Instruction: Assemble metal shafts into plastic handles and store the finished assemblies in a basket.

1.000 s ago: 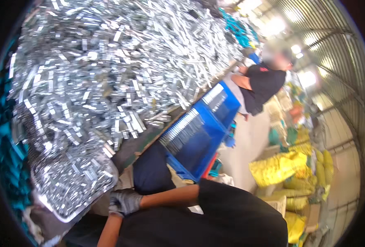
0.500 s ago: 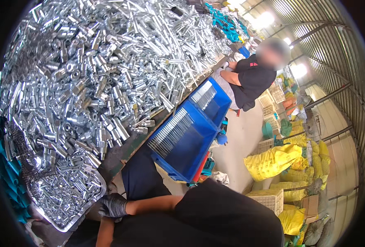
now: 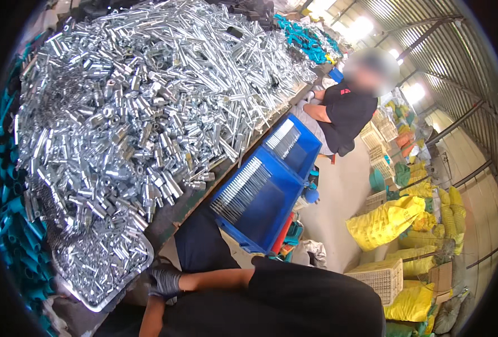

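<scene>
My right hand point(image 3: 165, 280), in a dark grey striped glove, is at the lower left beside the corner of a pale tray point(image 3: 150, 255). Its fingers curl inward, and what they hold, if anything, is hidden. My left forearm point(image 3: 152, 317) rises from the lower edge to meet it; the left hand is mostly covered by the right one, so its fingers do not show. Small shiny metal pieces point(image 3: 100, 264) fill the tray. Beyond it spreads a large heap of silver metal fittings point(image 3: 142, 118) on the table point(image 3: 188, 209).
Two blue bins point(image 3: 260, 224) with rows of metal rods stand along the table edge. A co-worker point(image 3: 347, 115) in a black shirt works farther along. Teal parts point(image 3: 19, 241) lie at the left. Yellow sacks point(image 3: 386, 222) and cream crates point(image 3: 381, 275) stand on the right.
The whole view has shifted, so the heap, bins and sacks sit a little farther right and lower. My hands stay together beside the tray.
</scene>
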{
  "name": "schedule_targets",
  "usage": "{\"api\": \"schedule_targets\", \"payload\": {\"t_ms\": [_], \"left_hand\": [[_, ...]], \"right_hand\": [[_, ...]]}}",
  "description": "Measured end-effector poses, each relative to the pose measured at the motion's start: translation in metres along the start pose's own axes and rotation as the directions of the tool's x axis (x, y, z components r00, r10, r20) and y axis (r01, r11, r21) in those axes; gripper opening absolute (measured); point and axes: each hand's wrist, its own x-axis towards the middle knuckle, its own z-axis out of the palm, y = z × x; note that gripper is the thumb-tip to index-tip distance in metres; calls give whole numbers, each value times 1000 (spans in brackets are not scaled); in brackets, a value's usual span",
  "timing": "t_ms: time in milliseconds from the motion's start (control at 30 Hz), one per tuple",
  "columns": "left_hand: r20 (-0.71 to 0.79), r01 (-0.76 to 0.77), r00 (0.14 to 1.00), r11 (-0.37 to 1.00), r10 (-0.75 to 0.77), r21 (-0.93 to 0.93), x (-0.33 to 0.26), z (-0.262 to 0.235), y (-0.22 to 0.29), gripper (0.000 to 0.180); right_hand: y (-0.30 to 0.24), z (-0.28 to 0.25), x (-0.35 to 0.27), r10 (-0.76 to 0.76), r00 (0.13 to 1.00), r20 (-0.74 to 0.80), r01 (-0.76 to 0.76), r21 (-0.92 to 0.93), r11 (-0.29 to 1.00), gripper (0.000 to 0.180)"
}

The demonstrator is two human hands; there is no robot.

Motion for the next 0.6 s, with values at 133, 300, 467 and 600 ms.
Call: {"api": "schedule_targets", "payload": {"t_ms": [133,300,467,600], "left_hand": [[-1,151,988,951,-156,-269,-53,-81,35,59],[-772,54,544,931,-330,-360,-174,-87,47,33],[-500,-216,303,453,-811,-865,-188,-82,77,39],[-215,-531,373,-18,-902,-847,-287,-105,71,40]], "right_hand": [[64,84,41,274,868,414,-471,516,715,37],[104,68,49,-471,799,375,-300,926,229,38],[50,8,38,-47,713,700,-694,713,101,35],[81,29,70,-376,604,703,-695,695,183,38]]}}
